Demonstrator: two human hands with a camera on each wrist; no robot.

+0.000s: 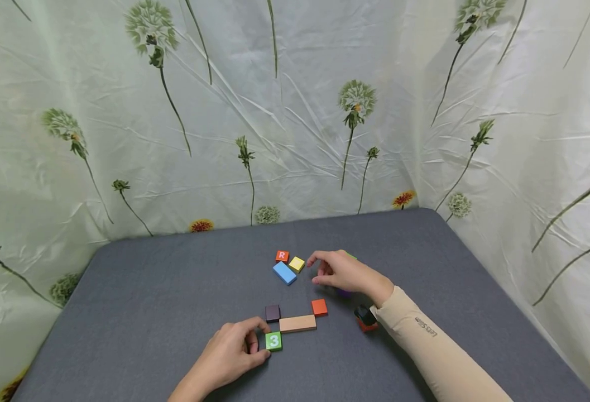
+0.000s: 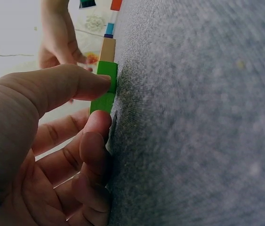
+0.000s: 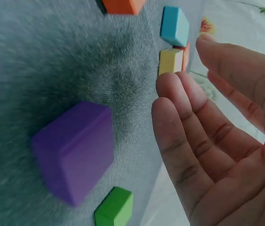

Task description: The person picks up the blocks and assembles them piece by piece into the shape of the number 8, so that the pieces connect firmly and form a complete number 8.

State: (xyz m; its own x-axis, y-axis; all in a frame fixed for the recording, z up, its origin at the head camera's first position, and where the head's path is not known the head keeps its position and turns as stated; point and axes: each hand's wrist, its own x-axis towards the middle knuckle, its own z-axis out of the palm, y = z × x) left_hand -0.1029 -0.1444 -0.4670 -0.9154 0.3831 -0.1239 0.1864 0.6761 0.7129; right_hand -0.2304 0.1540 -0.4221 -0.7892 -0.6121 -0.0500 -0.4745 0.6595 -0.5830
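My left hand [image 1: 228, 353] pinches a green block [image 1: 273, 341] marked with a white 3, thumb and index finger at its edges. That block lies on the table, by the lower left end of a tan wooden plank [image 1: 297, 324]. A dark purple block [image 1: 272, 313] and a red-orange block [image 1: 319, 307] sit near the plank's two upper corners. Above the table, my right hand [image 1: 346, 272] hovers with loosely bent fingers and nothing between them. Nearest its fingertips is a yellow block [image 1: 297, 264], beside a blue block [image 1: 284, 273] and a red-orange block with an R [image 1: 282, 256].
Under the right hand are a purple block [image 3: 76, 150] and another green block [image 3: 115, 207], mostly hidden in the head view. An orange block [image 1: 367, 326] lies below the right wrist, partly covered. A flower-patterned curtain [image 1: 295, 111] borders the grey table [image 1: 174, 290].
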